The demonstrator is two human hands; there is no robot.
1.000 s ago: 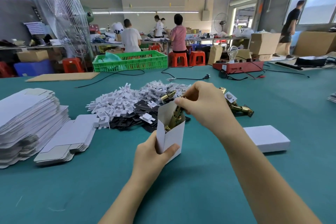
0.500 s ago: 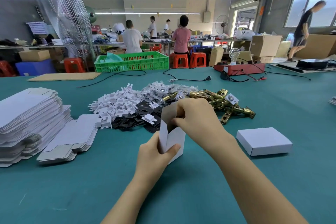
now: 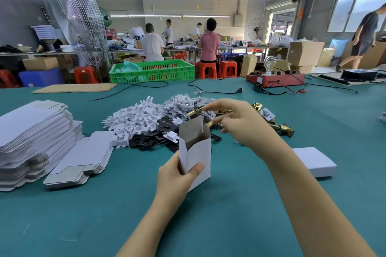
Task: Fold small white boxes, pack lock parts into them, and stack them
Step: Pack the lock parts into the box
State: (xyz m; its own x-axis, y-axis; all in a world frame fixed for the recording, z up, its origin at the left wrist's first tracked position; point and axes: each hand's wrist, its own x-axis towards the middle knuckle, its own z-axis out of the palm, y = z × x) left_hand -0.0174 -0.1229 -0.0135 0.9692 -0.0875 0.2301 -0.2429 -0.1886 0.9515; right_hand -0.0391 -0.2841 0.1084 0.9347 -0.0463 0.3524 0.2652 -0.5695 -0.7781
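Observation:
My left hand (image 3: 177, 175) grips a small white box (image 3: 197, 152) that stands upright on the green table, its top flap open and raised. My right hand (image 3: 240, 123) hovers above and behind the box, fingers relaxed and spread, holding nothing, over the heap of brass lock latches (image 3: 277, 125). Left of them lie black plates (image 3: 150, 137), white plastic pieces (image 3: 135, 119) and small bagged parts (image 3: 183, 102). A finished closed white box (image 3: 315, 160) lies flat to the right, partly behind my right forearm.
Flat unfolded box blanks are stacked at the left (image 3: 31, 140), with a lower pile (image 3: 83, 160) beside them. At the far table edge stand a green crate (image 3: 152, 71), a red tester with a bulb (image 3: 275, 79) and black cables (image 3: 219, 92). People work behind.
My right hand pushed a brass latch down into the box, then let go and lifted away toward the parts heap. The left hand kept its hold on the box.

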